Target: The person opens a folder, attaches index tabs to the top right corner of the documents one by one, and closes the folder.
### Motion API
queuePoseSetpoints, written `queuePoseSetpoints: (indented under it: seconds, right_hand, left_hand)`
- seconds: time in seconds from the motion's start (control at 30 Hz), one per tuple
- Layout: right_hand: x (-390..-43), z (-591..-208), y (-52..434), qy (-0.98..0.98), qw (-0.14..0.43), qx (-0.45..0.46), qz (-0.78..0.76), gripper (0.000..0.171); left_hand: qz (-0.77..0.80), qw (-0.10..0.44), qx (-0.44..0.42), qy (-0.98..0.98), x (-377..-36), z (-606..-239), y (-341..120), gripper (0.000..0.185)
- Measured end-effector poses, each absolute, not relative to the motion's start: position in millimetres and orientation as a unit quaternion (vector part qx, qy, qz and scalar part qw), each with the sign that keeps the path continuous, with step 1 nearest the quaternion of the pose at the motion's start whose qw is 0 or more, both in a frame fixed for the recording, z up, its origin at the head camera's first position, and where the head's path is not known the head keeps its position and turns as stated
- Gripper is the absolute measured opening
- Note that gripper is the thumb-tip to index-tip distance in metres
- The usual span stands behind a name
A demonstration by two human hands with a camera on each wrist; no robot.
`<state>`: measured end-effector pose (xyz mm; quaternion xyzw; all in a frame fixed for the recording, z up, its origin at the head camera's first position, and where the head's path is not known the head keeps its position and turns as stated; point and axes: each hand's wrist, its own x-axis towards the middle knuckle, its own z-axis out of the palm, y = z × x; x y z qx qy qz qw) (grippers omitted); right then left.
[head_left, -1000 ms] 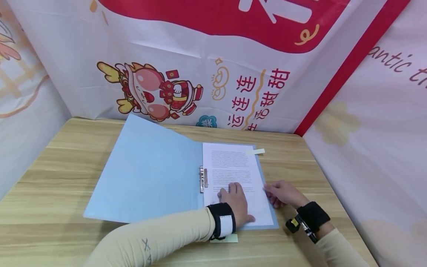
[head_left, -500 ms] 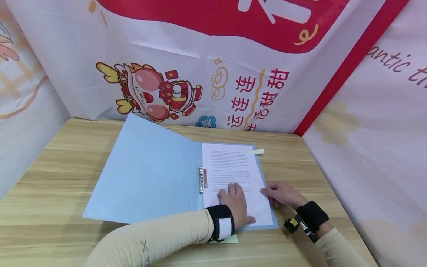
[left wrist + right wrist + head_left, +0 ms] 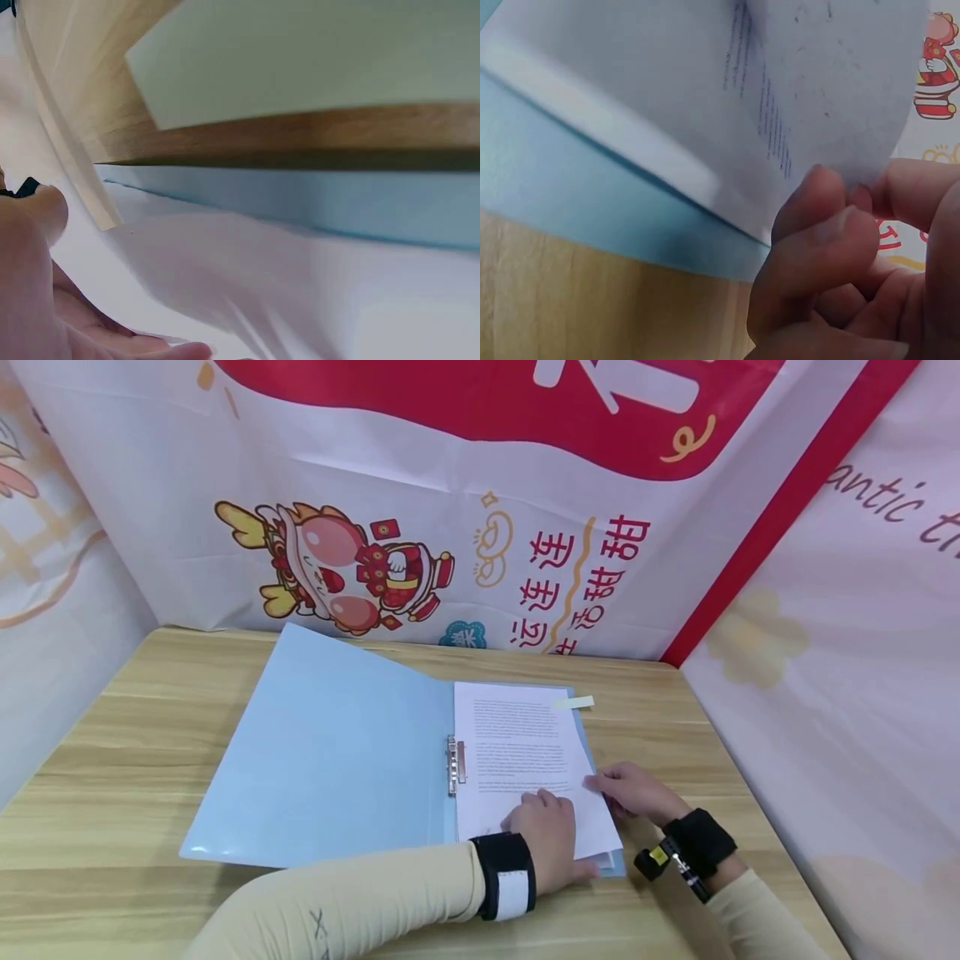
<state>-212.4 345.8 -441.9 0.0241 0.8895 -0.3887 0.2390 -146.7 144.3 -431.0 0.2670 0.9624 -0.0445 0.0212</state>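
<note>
We judge this a page-turn — right fingers (image 3: 817, 244) pinch the sheet (image 3: 517, 727), left fingers (image 3: 550, 800) lie loose; next, probably, lift leftward.

I am at a wood-grain table (image 3: 82, 793) in a screened-off nook: a white-and-red banner (image 3: 450, 418) with a cartoon figure (image 3: 401, 577) and red Chinese characters (image 3: 628, 537) hangs across the top of the frame, a printed sheet (image 3: 52, 677) closes the left edge, a second printed sheet (image 3: 862, 693) the right; what room lies beyond I cannot tell
</note>
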Motion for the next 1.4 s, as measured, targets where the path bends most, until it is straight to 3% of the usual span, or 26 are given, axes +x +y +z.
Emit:
queuePoseSetpoints:
  seconds: [0.4,0.83,1.1,1.27,1.4]
  right_hand:
    - [-213,-436,341,0.872,0.245,0.035,-0.423,0.038]
    - [-217,-435,344,0.832,0.192,0.065,-0.516,0.042]
    - [-227,-430,328,0.853,0.154,0.096,-0.489,0.035]
    - [-235,-432,311,0.870,0.131,0.104,-0.463,0.030]
    - [-240,-433,298,0.874,0.118,0.083,-0.464,0.027]
  left_hand:
    - [0.001,-0.003,0.323,0.946,-155,-430,140,0.063]
    - [0.090,0.009,0.349,0.933,-167,-422,120,0.025]
    - [0.160,-0.003,0.327,0.931,-178,-414,97,0.047]
    - [0.178,-0.019,0.313,0.933,-181,-406,86,0.042]
    - [0.220,-0.024,0.302,0.927,-180,-397,71,0.053]
